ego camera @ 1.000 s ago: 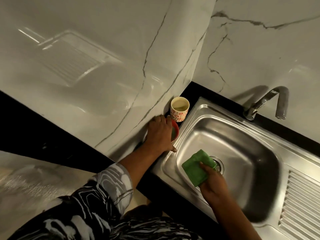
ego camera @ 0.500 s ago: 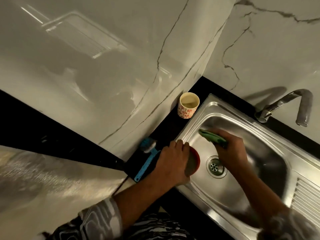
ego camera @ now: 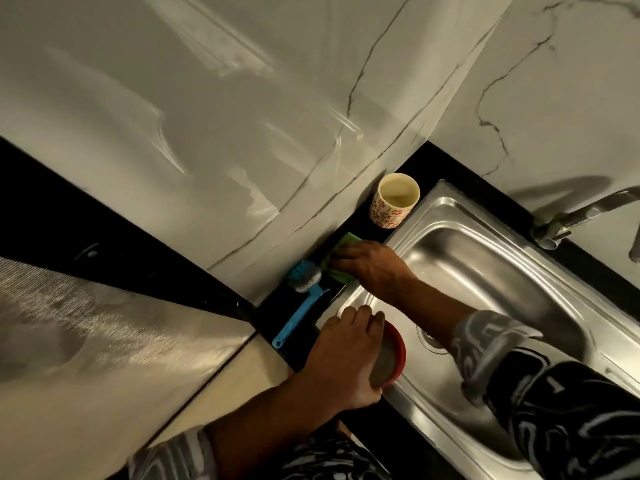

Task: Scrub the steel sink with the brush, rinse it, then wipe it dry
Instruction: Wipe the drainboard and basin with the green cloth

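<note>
The steel sink (ego camera: 485, 271) fills the right of the view, its drain (ego camera: 429, 337) partly hidden by my right forearm. My right hand (ego camera: 374, 266) presses a green cloth (ego camera: 341, 244) onto the black counter strip left of the sink. A blue-handled brush (ego camera: 303, 297) lies on that strip, its bristle head just left of the cloth. My left hand (ego camera: 343, 358) grips a small red bowl (ego camera: 389, 358) over the sink's near left rim.
A floral cup (ego camera: 394, 199) stands on the black counter (ego camera: 433, 164) in the corner beyond the cloth. The tap (ego camera: 588, 209) reaches out from the marble wall at the right. The sink's ribbed drainer lies out of view.
My right hand has carried the green cloth out of the basin to the counter strip beside the brush. My left hand has drawn the red bowl nearer, over the sink's near rim.
</note>
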